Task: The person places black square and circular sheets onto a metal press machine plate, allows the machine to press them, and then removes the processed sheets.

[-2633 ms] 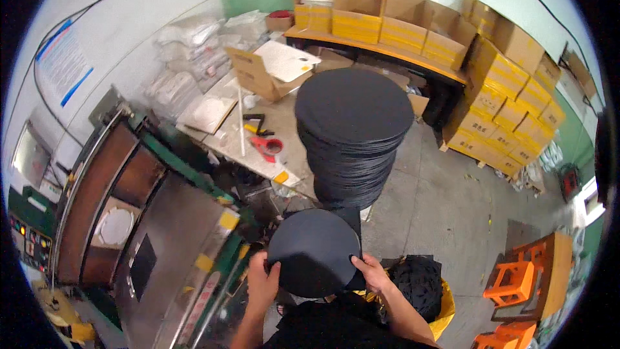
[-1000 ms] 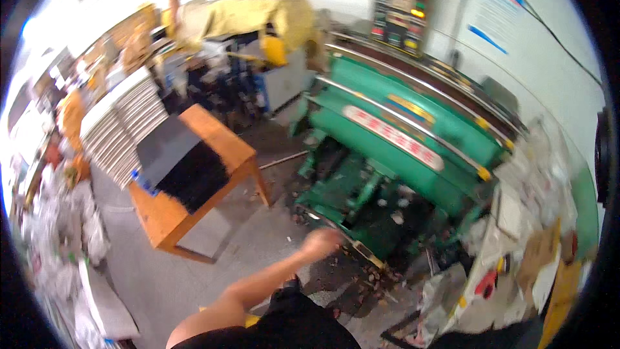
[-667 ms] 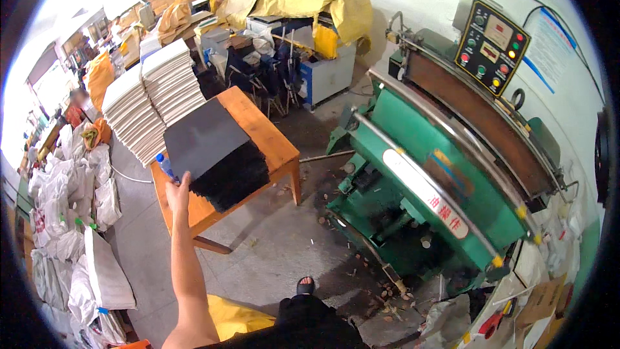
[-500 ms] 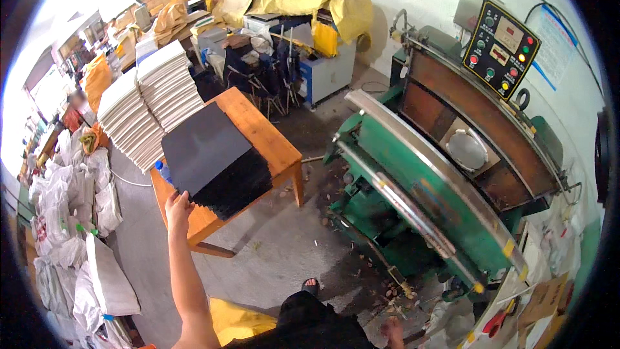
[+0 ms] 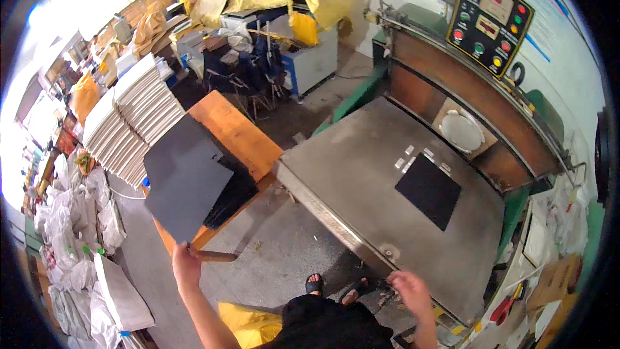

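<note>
At the lower left, my left hand (image 5: 186, 264) pinches the near corner of a black sheet (image 5: 184, 178), which lies slanted over a stack of black sheets (image 5: 236, 197) on a wooden table (image 5: 226, 123). My right hand (image 5: 411, 292) is beside the near edge of the press's metal plate (image 5: 342, 155), fingers loosely bent and holding nothing visible; whether it touches the edge I cannot tell. On that plate lies a black square piece (image 5: 429, 190), with several small pale metal blocks (image 5: 408, 163) along its far side.
A control panel (image 5: 491, 22) with lit buttons hangs above the press. White stacked sheets (image 5: 132, 119) stand behind the table, and white bags (image 5: 81, 213) line the left. Red-handled scissors (image 5: 504, 307) lie at the lower right. A yellow bag (image 5: 248, 324) sits by my legs.
The press plate has swung from upright to lying face up, showing the black piece. My left hand has pulled a sheet toward me, off line with its stack. My right hand has risen to the plate's edge.
</note>
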A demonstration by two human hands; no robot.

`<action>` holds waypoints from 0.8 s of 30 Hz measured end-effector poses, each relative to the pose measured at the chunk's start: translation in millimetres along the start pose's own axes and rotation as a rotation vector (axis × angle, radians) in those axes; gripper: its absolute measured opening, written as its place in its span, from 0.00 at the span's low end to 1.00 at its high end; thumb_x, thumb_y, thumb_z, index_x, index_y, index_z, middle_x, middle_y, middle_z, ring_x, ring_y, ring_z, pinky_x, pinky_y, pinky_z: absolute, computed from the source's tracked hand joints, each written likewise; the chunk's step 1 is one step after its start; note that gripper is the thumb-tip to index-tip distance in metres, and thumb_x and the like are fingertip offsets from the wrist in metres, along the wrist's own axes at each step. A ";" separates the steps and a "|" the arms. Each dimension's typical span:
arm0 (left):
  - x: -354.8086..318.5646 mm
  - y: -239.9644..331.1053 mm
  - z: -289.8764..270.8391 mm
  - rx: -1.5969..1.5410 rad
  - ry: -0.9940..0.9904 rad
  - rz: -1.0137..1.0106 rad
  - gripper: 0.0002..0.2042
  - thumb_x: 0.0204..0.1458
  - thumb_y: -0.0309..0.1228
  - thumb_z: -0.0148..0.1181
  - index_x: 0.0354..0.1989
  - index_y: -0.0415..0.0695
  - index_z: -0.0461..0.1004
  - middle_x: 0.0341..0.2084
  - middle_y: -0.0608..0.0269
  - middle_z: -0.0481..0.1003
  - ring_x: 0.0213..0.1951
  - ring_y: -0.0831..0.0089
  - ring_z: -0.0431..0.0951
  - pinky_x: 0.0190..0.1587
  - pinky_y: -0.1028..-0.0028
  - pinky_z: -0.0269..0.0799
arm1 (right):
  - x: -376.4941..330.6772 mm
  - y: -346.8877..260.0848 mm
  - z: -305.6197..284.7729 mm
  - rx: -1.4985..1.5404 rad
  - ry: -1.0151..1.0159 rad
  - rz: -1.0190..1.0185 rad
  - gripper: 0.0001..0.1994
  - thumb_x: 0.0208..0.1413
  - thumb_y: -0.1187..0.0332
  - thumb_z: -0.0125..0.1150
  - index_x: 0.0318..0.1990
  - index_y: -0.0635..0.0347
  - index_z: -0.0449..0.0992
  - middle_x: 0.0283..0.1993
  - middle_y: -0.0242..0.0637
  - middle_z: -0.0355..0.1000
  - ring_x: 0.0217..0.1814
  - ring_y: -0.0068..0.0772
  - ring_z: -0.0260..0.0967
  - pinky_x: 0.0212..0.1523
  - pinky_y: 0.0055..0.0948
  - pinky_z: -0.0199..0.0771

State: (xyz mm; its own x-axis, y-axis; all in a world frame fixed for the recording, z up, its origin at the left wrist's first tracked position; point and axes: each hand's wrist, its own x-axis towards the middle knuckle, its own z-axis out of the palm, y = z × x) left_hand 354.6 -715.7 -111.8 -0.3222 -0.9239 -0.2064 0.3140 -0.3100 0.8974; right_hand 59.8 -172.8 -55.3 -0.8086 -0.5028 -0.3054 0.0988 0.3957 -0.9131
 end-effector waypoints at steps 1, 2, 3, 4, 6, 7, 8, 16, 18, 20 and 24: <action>-12.1 1.9 6.3 0.044 -0.029 -0.012 0.11 0.57 0.34 0.58 0.46 0.43 0.72 0.37 0.62 0.75 0.39 0.69 0.76 0.37 0.73 0.74 | 5.5 3.2 -25.9 0.016 0.073 -0.002 0.11 0.63 0.66 0.53 0.46 0.63 0.76 0.41 0.33 0.75 0.40 0.25 0.72 0.44 0.26 0.73; -30.0 20.9 46.7 0.003 -0.072 -0.066 0.13 0.57 0.37 0.58 0.46 0.42 0.72 0.40 0.62 0.74 0.42 0.67 0.75 0.40 0.71 0.72 | 11.1 24.0 -53.8 0.130 0.203 0.021 0.11 0.62 0.65 0.54 0.45 0.63 0.76 0.40 0.32 0.75 0.39 0.25 0.71 0.42 0.26 0.72; -49.6 33.6 78.9 -0.042 -0.115 -0.125 0.15 0.56 0.39 0.59 0.46 0.41 0.72 0.43 0.61 0.73 0.45 0.64 0.73 0.43 0.69 0.71 | 23.1 52.6 -79.9 0.238 0.336 0.038 0.11 0.61 0.65 0.55 0.44 0.62 0.76 0.40 0.32 0.75 0.38 0.26 0.71 0.39 0.25 0.72; -51.8 49.1 85.3 -0.024 -0.080 -0.157 0.18 0.56 0.41 0.58 0.49 0.41 0.71 0.44 0.61 0.73 0.46 0.64 0.73 0.45 0.69 0.71 | 37.8 75.8 -103.3 0.207 0.490 0.124 0.12 0.60 0.64 0.56 0.44 0.62 0.75 0.39 0.32 0.74 0.37 0.25 0.70 0.37 0.26 0.71; 1.5 63.6 25.6 0.046 0.007 -0.090 0.21 0.56 0.42 0.58 0.53 0.41 0.69 0.45 0.60 0.73 0.48 0.64 0.73 0.50 0.66 0.70 | 96.7 151.3 -155.4 -0.162 0.682 0.235 0.15 0.56 0.64 0.59 0.46 0.64 0.73 0.37 0.32 0.73 0.34 0.24 0.68 0.34 0.27 0.71; 24.3 57.1 -13.6 0.096 0.061 0.015 0.22 0.56 0.41 0.58 0.54 0.41 0.68 0.47 0.59 0.73 0.49 0.63 0.72 0.52 0.65 0.69 | 127.3 162.5 -167.7 -0.023 0.687 0.207 0.16 0.55 0.65 0.61 0.47 0.64 0.71 0.36 0.32 0.71 0.31 0.24 0.67 0.33 0.28 0.71; 25.0 48.0 1.7 0.133 0.006 0.094 0.21 0.56 0.40 0.58 0.54 0.41 0.68 0.48 0.59 0.72 0.51 0.64 0.72 0.53 0.65 0.67 | 148.2 159.6 -182.1 0.265 0.615 0.287 0.17 0.53 0.65 0.63 0.48 0.65 0.70 0.38 0.35 0.70 0.34 0.28 0.69 0.34 0.28 0.72; -178.9 -67.2 264.0 0.164 -0.284 -0.329 0.18 0.48 0.29 0.62 0.48 0.42 0.69 0.41 0.64 0.73 0.46 0.67 0.72 0.54 0.63 0.67 | 256.8 193.7 -237.6 0.553 0.869 0.557 0.15 0.49 0.62 0.66 0.43 0.56 0.73 0.36 0.35 0.72 0.36 0.38 0.72 0.36 0.43 0.72; -199.1 -122.9 229.5 0.240 -0.313 -0.549 0.21 0.49 0.32 0.62 0.52 0.42 0.69 0.46 0.57 0.74 0.48 0.63 0.73 0.50 0.60 0.70 | 270.3 132.0 -200.3 0.721 0.703 0.675 0.17 0.48 0.66 0.67 0.45 0.62 0.73 0.42 0.43 0.73 0.44 0.42 0.72 0.43 0.49 0.70; -251.7 -125.8 293.4 0.193 -0.370 -0.680 0.19 0.56 0.26 0.54 0.56 0.42 0.64 0.47 0.58 0.74 0.45 0.62 0.76 0.48 0.59 0.72 | 264.4 118.9 -209.7 0.859 0.623 0.719 0.17 0.48 0.69 0.67 0.45 0.64 0.74 0.44 0.46 0.74 0.47 0.43 0.72 0.46 0.51 0.70; -256.7 -188.6 309.9 0.228 -0.640 -0.986 0.20 0.57 0.28 0.51 0.58 0.41 0.62 0.52 0.54 0.70 0.49 0.56 0.74 0.50 0.53 0.71 | 250.8 164.9 -258.6 1.026 0.479 0.564 0.13 0.49 0.71 0.66 0.44 0.59 0.73 0.44 0.43 0.73 0.45 0.40 0.72 0.45 0.45 0.72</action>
State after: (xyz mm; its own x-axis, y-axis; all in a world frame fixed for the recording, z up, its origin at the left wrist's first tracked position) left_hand 101.3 -350.5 -107.3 -0.7417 -0.0111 -0.6706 -0.4626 -0.7155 0.5235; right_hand -276.7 -35.0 -212.5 -0.6148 -0.0463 -0.7873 0.7269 -0.4207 -0.5428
